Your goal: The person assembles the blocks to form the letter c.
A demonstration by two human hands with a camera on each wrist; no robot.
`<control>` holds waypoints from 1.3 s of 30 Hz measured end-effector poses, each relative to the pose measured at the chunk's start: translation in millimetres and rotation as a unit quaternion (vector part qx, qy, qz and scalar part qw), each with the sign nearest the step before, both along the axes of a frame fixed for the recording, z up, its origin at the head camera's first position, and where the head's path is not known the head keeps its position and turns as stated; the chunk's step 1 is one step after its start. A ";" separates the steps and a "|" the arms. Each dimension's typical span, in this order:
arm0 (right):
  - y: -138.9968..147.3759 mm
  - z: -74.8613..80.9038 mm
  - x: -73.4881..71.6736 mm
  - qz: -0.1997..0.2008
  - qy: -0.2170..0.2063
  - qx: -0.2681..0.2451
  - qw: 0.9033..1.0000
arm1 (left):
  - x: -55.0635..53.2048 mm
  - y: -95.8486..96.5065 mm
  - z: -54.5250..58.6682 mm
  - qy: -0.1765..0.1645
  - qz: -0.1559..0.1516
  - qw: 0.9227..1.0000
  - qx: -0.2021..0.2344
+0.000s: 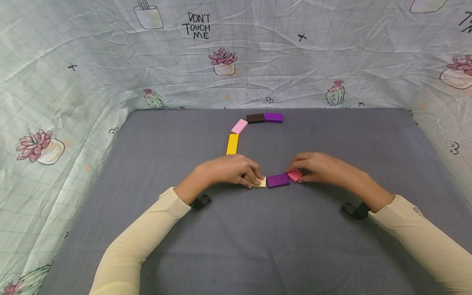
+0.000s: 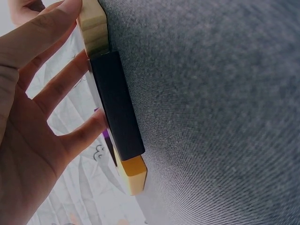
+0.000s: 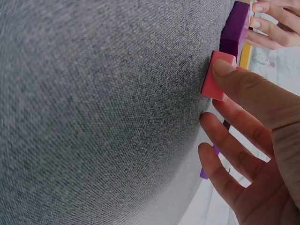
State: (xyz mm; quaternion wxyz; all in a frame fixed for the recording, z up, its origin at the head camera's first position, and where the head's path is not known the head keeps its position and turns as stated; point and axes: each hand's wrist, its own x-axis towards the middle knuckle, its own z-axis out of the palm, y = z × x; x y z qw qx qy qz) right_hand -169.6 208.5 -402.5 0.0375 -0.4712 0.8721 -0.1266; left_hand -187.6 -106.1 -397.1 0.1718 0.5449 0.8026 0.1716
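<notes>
My left hand point(image 1: 234, 170) holds a natural wooden block point(image 1: 261, 182) lying on the grey cloth, thumb at its near side and fingertips on top. A black block point(image 2: 117, 105) joins its end in the left wrist view; the hand hides it from the head camera. To the right lies a purple block point(image 1: 278, 180), between the hands. My right hand point(image 1: 321, 167) pinches a pinkish-red block point(image 1: 294, 175) between thumb and fingers, set at an angle against the purple block's end. Its other fingers point(image 3: 225, 145) spread out behind the block.
Beyond my left hand the curved row continues with a yellow block point(image 1: 232, 144), a light pink block point(image 1: 239, 126), a dark brown block point(image 1: 255, 119) and another purple block point(image 1: 274, 118). A patterned curtain point(image 1: 258, 61) surrounds the grey table surface point(image 1: 236, 246) at the back and sides.
</notes>
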 end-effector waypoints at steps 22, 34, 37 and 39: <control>4.2 5.0 -3.2 -0.012 -0.010 -0.005 1.000 | 0.5 3.0 1.1 0.046 -0.014 0.999 -0.008; 29.1 27.4 -3.0 -0.048 0.031 -0.034 0.998 | 2.1 6.6 -0.6 0.108 -0.037 0.993 -0.025; 34.5 30.0 0.5 -0.056 0.036 -0.039 0.997 | 5.5 5.9 -0.2 0.096 -0.028 0.994 -0.038; 38.3 31.7 3.3 -0.059 0.039 -0.043 0.997 | 8.5 2.7 -0.3 0.085 -0.021 0.996 -0.036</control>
